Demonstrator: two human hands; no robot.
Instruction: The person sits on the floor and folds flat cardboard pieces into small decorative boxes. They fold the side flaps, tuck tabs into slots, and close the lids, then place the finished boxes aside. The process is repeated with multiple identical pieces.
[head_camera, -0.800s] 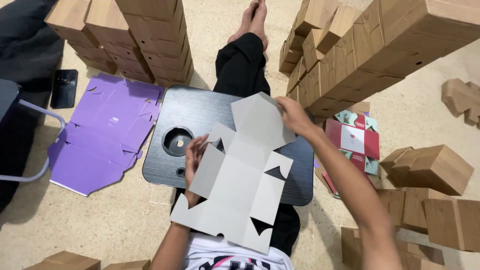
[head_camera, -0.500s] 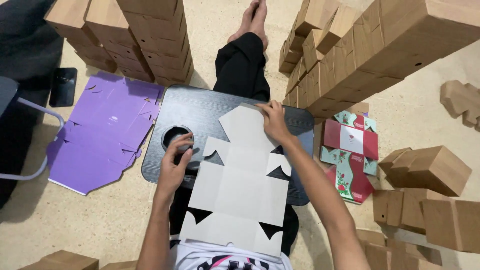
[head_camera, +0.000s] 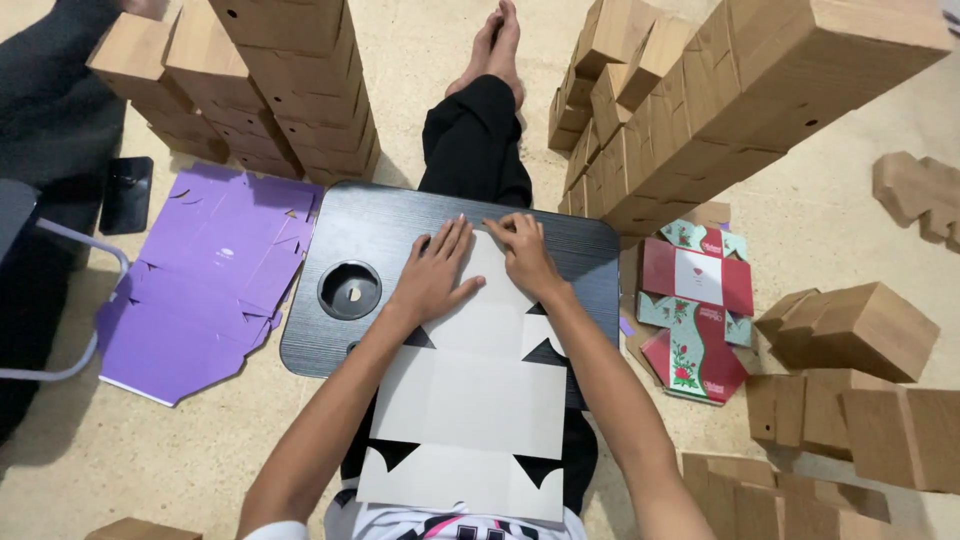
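Note:
A flat white die-cut cardboard box blank (head_camera: 470, 400) lies on a black lap tray (head_camera: 340, 225) across my legs, its near end hanging over my lap. My left hand (head_camera: 432, 272) presses palm-down on the blank's far left part, fingers spread. Beside it, my right hand (head_camera: 523, 250) presses flat on the far right part. Both hands rest on the sheet without gripping it. A round cup hole (head_camera: 349, 290) in the tray sits just left of my left hand.
A stack of purple flat blanks (head_camera: 200, 280) lies on the floor at left, red-and-green printed blanks (head_camera: 695, 305) at right. Folded brown boxes are stacked far left (head_camera: 290, 80), far right (head_camera: 720, 100) and near right (head_camera: 850, 370). A black phone (head_camera: 127, 195) lies left.
The white blank was held tilted above the tray; it has come down flat, and both hands have moved onto its far end, pressing it down.

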